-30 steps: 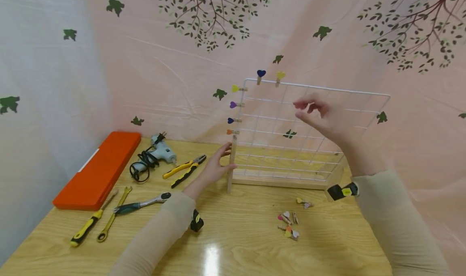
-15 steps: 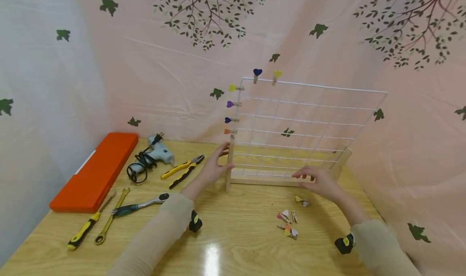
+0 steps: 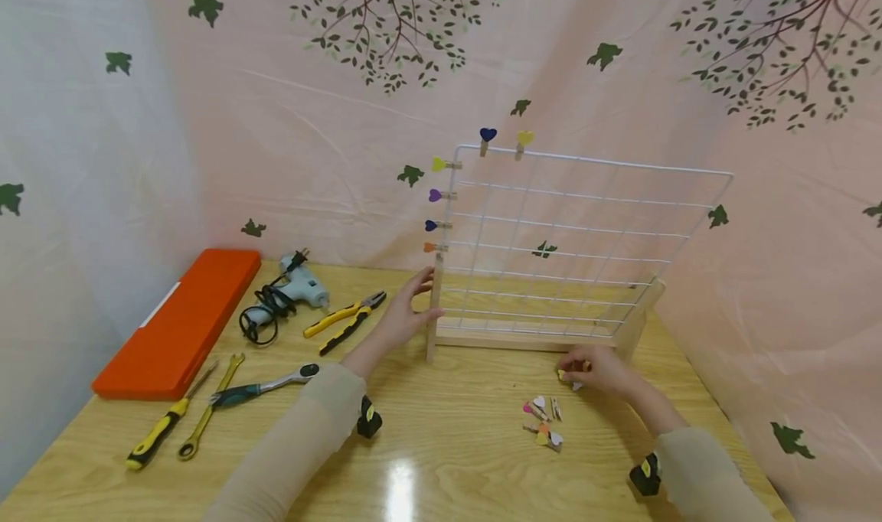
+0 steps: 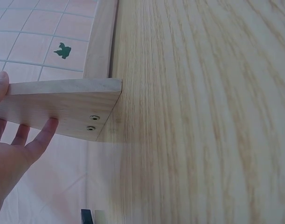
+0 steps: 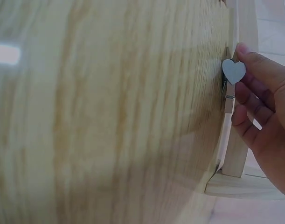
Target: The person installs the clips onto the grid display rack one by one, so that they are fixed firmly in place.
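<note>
My left hand [image 3: 406, 315] holds the wooden end board [image 4: 63, 105] of a stand, its thumb at the front edge and fingertips on the outer face. The stand bears a white wire grid [image 3: 586, 231]. Down on the table, in front of the stand's right end, my right hand [image 3: 599, 370] has its curled fingers on a small clothespin with a yellow heart [image 3: 561, 375]. Close beside those fingertips is a clothespin with a white heart [image 5: 233, 71], partly covering them in the right wrist view. Clothespins with hearts are clipped along the grid's left side, like the purple one [image 3: 435, 195].
Several loose heart clothespins [image 3: 544, 434] lie nearer me on the table. Along the left are an orange case [image 3: 179, 323], a glue gun [image 3: 299, 286], pliers [image 3: 344, 324], a ratchet [image 3: 269, 388], a wrench [image 3: 207, 422] and a screwdriver [image 3: 161, 434]. A blue-heart and a yellow-heart clothespin [image 3: 524, 139] top the grid.
My right hand has come down from in front of the upper grid to the clothespins on the table, and its fingers have closed in. The left hand stays on the end board.
</note>
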Demonstrator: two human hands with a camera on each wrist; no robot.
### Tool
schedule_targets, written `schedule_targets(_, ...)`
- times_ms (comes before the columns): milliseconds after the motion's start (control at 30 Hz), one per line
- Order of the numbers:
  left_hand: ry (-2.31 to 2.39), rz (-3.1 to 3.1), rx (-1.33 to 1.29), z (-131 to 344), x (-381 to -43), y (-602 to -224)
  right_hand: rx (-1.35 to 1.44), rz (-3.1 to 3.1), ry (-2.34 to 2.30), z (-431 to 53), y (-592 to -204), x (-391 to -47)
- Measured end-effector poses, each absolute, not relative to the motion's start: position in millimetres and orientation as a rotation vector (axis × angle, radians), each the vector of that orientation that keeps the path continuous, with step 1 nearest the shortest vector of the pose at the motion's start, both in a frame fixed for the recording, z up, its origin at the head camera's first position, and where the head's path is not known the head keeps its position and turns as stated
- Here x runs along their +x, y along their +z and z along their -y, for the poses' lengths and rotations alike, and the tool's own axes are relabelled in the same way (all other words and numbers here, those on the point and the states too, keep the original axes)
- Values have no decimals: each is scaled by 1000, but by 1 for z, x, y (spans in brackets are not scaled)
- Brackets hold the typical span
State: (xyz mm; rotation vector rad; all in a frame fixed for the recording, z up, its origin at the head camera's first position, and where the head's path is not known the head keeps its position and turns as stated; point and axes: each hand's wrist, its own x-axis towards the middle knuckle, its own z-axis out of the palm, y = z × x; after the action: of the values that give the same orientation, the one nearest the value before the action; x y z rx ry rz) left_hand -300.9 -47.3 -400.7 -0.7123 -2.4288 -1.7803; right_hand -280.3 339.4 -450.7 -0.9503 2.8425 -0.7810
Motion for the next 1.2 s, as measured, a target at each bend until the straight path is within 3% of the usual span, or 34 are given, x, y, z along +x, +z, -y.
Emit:
schedule_targets(400, -1792, 2424, -730, 46, -303, -399, -821, -2811, -877, -333, -450, -278)
schedule_targets(567, -1779, 2428, -730, 47, -303, -400, -848, -2826, -1058, -324, -429, -279)
schedule_targets(733, -1768, 2432, -720, 49, -302, -399, -964, -2796, -1364, -299, -362, -268)
schedule_targets(1000, -1737, 2402, -695, 46, -324, -427, -1406, -2476, -1963, -285, -257, -271)
schedule_targets(1200, -1751, 2384, -709, 47, -323, -427, -1421, -2740, -2098, -263, -192, -274)
